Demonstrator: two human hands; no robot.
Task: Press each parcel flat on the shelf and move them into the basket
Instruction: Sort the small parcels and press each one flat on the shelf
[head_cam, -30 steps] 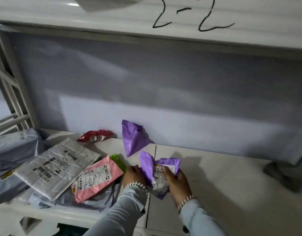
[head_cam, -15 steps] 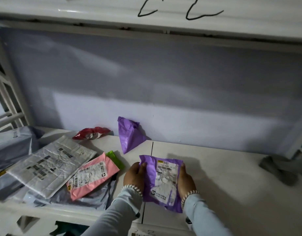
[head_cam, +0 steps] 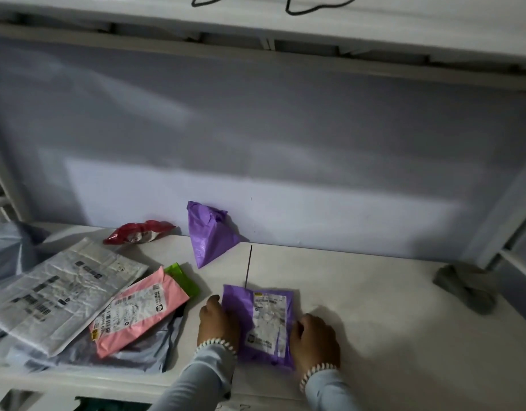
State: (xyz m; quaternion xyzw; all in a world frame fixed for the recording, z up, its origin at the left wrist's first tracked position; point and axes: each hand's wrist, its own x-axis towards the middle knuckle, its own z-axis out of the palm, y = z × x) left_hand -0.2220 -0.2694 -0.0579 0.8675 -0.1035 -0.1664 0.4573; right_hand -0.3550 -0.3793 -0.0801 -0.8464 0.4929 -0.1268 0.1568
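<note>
On the white shelf [head_cam: 374, 307], the labelled purple plastic parcel [head_cam: 260, 324] now lies flat instead of lifted, left hand [head_cam: 217, 320] and right hand [head_cam: 313, 339] gripping its side edges.

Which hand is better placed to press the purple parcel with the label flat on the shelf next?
Neither clearly. The left hand and right hand flank the purple parcel evenly, each at one edge. Pressing with both looks most natural; the right seems slightly nearer its lower half.
</note>
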